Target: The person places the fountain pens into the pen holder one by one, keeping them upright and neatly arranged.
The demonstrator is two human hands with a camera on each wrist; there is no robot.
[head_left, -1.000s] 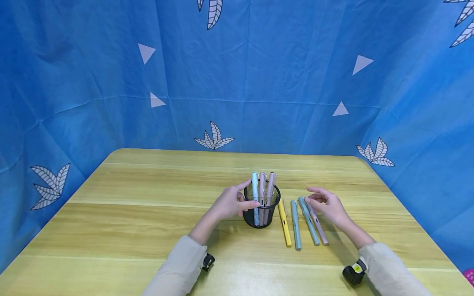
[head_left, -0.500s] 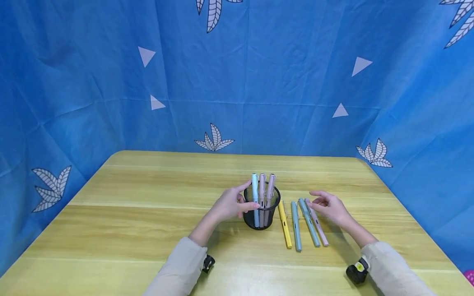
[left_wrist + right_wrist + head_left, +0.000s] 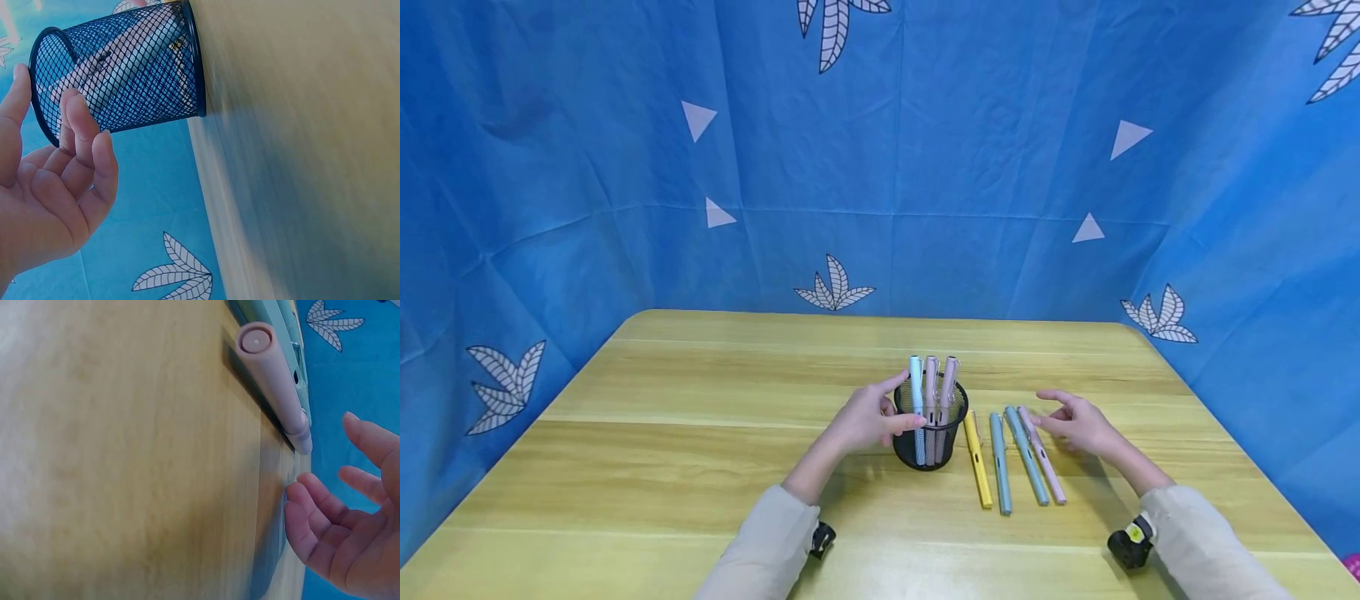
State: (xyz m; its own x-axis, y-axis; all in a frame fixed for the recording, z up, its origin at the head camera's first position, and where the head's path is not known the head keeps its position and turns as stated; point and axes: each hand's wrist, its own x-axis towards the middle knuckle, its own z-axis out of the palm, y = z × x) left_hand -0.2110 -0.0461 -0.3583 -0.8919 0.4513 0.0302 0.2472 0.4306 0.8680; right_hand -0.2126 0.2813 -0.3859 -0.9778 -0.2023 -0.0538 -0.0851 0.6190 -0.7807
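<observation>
A black mesh pen holder [image 3: 927,450] stands upright on the table with a light blue pen [image 3: 916,383] and two light purple pens [image 3: 948,383] inside. My left hand [image 3: 867,417] holds its rim from the left, index finger at the back and thumb at the front; the left wrist view shows other fingers curled beside the mesh [image 3: 137,75]. To the right lie a yellow pen [image 3: 978,462], two blue-green pens [image 3: 1001,467] and a light purple pen [image 3: 1045,462]. Just right of that last pen's upper end, my right hand [image 3: 1081,425] hovers with loosely bent fingers and nothing in them.
The wooden table [image 3: 662,467] reaches back to a blue patterned cloth [image 3: 820,150] that hangs behind and at both sides. A black wrist camera [image 3: 1129,546] sits under the right sleeve, another [image 3: 822,540] under the left.
My right hand has drawn away to the right from the light purple pen, leaving its upper end uncovered. The left hand stays at the pen holder. The head view has tilted up slightly.
</observation>
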